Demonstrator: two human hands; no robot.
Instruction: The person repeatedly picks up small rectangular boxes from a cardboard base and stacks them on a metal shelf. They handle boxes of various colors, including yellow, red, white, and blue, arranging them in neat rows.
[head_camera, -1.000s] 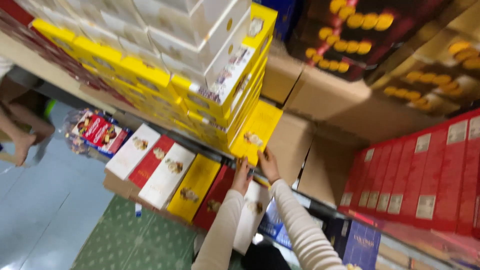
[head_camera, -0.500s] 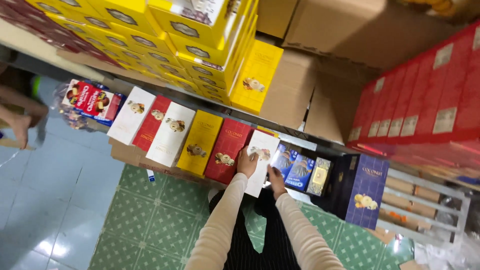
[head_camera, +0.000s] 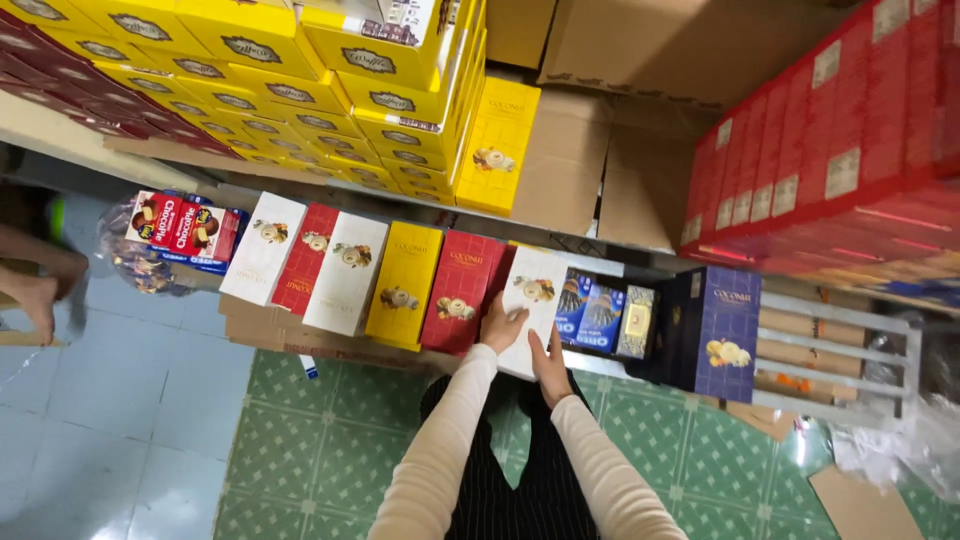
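Shop shelving (head_camera: 600, 245) fills the view from above, with a green patterned floor (head_camera: 330, 440) below it. At the shelf's front edge stands a white biscuit box (head_camera: 535, 300), last in a row of upright boxes, and both hands are on it. The left hand (head_camera: 500, 325) lies against its left edge, fingers curled round the side, closed on the box; the right hand (head_camera: 550, 368) presses flat against its lower right corner, fingers extended rather than wrapped. Touching the white box on the left is a red box (head_camera: 460, 290), then a yellow box (head_camera: 405, 283), another white one, a narrow red one and one more white. Just to its right sit small blue packets (head_camera: 590, 315) and a tall dark blue box (head_camera: 715, 330). Above, stacks of yellow cartons (head_camera: 400, 110) lean out, red cartons (head_camera: 830, 150) at right. A bagged snack pack (head_camera: 180, 228) lies far left.
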